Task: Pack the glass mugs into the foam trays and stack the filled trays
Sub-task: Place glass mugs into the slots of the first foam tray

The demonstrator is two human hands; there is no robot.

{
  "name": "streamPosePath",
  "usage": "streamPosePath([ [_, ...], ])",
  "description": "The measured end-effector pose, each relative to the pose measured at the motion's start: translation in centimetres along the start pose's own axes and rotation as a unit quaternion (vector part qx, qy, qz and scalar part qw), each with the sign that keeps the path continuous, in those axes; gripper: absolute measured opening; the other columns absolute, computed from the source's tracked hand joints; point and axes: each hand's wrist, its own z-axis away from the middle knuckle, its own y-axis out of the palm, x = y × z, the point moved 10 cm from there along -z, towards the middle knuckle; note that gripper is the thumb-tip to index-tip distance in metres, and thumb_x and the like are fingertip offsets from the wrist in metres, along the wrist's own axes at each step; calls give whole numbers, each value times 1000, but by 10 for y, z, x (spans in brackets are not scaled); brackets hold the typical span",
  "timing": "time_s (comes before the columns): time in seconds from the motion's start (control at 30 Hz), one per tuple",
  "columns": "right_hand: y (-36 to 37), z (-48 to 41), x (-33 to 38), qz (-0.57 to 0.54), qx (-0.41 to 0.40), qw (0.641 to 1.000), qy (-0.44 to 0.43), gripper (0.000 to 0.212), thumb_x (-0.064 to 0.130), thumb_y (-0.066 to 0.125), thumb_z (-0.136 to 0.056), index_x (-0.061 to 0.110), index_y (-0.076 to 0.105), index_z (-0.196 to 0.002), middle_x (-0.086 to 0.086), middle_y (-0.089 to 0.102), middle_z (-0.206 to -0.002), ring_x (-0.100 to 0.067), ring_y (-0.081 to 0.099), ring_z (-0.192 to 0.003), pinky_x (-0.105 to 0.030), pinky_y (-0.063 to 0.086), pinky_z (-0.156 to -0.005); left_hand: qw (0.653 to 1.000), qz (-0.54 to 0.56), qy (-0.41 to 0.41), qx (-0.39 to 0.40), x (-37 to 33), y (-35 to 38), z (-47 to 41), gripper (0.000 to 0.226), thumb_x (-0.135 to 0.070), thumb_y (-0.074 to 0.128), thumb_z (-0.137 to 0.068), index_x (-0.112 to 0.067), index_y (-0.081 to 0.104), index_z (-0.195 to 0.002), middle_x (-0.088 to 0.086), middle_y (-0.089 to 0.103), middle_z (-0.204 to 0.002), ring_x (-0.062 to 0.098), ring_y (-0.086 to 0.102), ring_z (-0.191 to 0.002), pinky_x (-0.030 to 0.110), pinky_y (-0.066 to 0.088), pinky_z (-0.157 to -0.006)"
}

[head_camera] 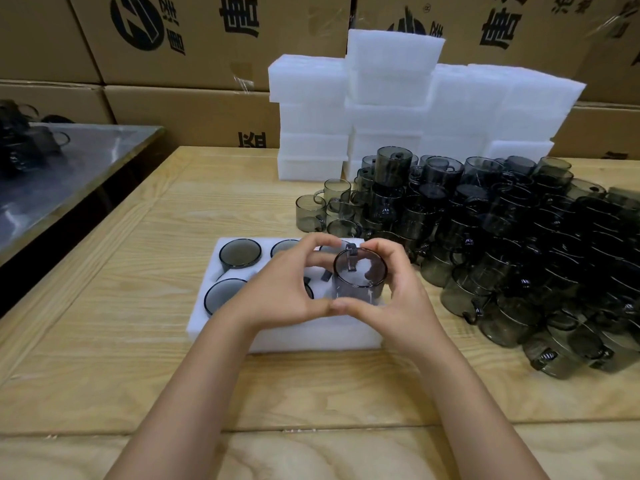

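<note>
A white foam tray lies on the wooden table in front of me, with several smoky grey glass mugs sunk in its holes, such as the mug at its far left. Both hands cup one more smoky glass mug upright over the tray's near right corner. My left hand curls round its left side and my right hand round its right side, thumbs meeting in front. The mug's handle points away from me. My hands hide the tray's middle holes.
A big heap of loose smoky mugs fills the table to the right. Stacked white foam trays stand at the back, in front of cardboard boxes. A metal-topped table with more mugs is at the left.
</note>
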Motion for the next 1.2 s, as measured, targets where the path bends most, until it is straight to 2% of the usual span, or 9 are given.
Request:
streamPosePath([
  [0.1, -2, 1, 3, -27, 19, 999, -9, 57, 43, 73, -61, 34, 51, -113, 13, 50, -126, -10, 56, -101, -31, 46, -91, 1000, 11, 1, 6, -4, 1, 0, 55, -32, 82, -64, -31, 52, -111, -23, 64, -113, -7, 56, -113, 29, 46, -94],
  [0.2, -1, 2, 3, -15, 36, 999, -1, 57, 46, 71, -60, 32, 49, -111, 12, 39, -138, -11, 54, -96, -26, 44, -89, 1000, 6, 9, 27, -8, 3, 1, 50, -29, 78, -65, -28, 55, -110, -20, 63, -115, -8, 54, -114, 27, 44, -98],
  [0.3, 0, 1, -4, 21, 33, 999, 24, 59, 50, 73, -55, 35, 48, -107, 2, 57, -117, -19, 53, -101, -23, 42, -83, 999, -6, 12, 49, -9, 7, 2, 50, -30, 76, -72, -23, 56, -117, -16, 62, -118, -1, 54, -116, 33, 43, -100],
  [0.43, -4, 0, -11, 69, 17, 996, 49, 59, 60, 70, -50, 43, 47, -102, 7, 55, -111, -3, 48, -103, -3, 31, -73, 999, -16, 16, 42, -12, 6, 2, 57, -40, 70, -72, -24, 57, -125, -17, 59, -125, -4, 50, -118, 26, 40, -101],
  [0.67, 0, -2, -5, 114, -4, 993, 29, 48, 67, 61, -57, 52, 47, -101, 28, 51, -107, 1, 43, -107, 0, 29, -79, 1000, -12, 20, 16, -14, 3, 2, 59, -41, 68, -66, -34, 54, -122, -19, 61, -120, -2, 53, -116, 28, 44, -98],
  [0.8, -2, -2, -6, 123, -28, 991, 36, 46, 65, 63, -59, 49, 50, -100, 25, 53, -103, -1, 43, -104, -1, 29, -77, 1000, 13, 25, 7, -13, 1, 2, 63, -27, 70, -71, -26, 52, -131, -16, 63, -119, -4, 54, -114, 22, 43, -99],
  [0.93, 1, 0, -6, 131, -5, 991, 33, 41, 67, 60, -61, 51, 50, -97, 26, 54, -105, 4, 39, -107, 1, 26, -79, 999, 7, 41, 1, -17, 0, 3, 54, -27, 73, -71, -37, 56, -121, -12, 66, -112, 2, 58, -108, 21, 45, -93],
  [1.03, 0, 1, -6, 126, 7, 991, 36, 41, 67, 61, -60, 53, 51, -97, 28, 53, -106, 9, 33, -108, 4, 22, -79, 999, 4, 46, 3, -19, 1, 3, 51, -33, 73, -68, -42, 54, -114, -17, 65, -109, 2, 59, -106, 22, 46, -91],
  [1.2, 4, 2, -8, 139, 50, 989, 31, 46, 54, 75, -66, 46, 50, -104, 24, 49, -110, 8, 31, -112, 4, 22, -80, 999, -4, 41, 22, -14, 4, 4, 50, -41, 73, -65, -33, 56, -112, -25, 62, -108, 3, 58, -109, 31, 47, -92],
])
